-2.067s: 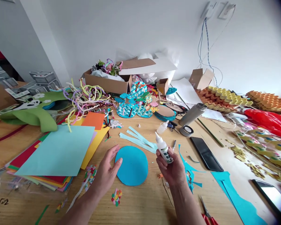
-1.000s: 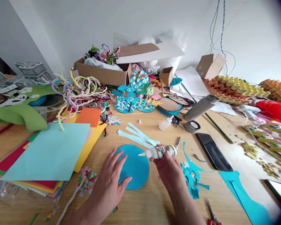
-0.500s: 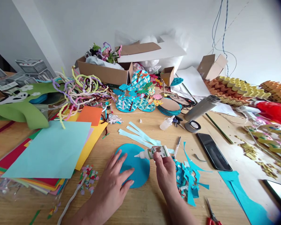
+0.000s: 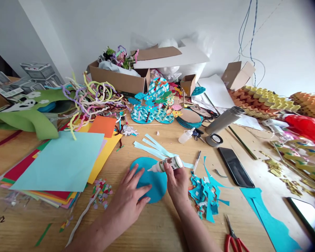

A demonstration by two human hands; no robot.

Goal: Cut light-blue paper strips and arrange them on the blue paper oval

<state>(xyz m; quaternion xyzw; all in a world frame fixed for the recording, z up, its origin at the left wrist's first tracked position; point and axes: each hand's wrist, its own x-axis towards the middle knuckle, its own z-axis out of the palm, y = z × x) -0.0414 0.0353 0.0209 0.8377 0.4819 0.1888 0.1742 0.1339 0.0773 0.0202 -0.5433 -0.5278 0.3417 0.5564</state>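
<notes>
A blue disc (image 4: 157, 187) lies flat on the table in front of me. My left hand (image 4: 132, 189) rests on its left side, fingers spread and flat. In my right hand (image 4: 177, 182) is a small white glue bottle (image 4: 165, 164), gripped near its base and tilted, its thin nozzle pointing left over the disc. Whether the tip touches the disc I cannot tell. Just beyond the disc lie pale blue paper strips (image 4: 152, 149). To the right of my right hand is a heap of blue paper scraps (image 4: 207, 196).
Coloured paper sheets (image 4: 60, 162) are stacked at left. Red-handled scissors (image 4: 232, 234), a phone (image 4: 236, 167) and a grey flask (image 4: 224, 120) lie at right. A clear dropper bottle (image 4: 186, 135) and decorated blue discs (image 4: 152, 105) sit farther back, before a cardboard box (image 4: 118, 78).
My right hand has moved the glue bottle slightly left over the disc and tilted it more, its base now higher. My left hand stays on the disc. The view has shifted slightly.
</notes>
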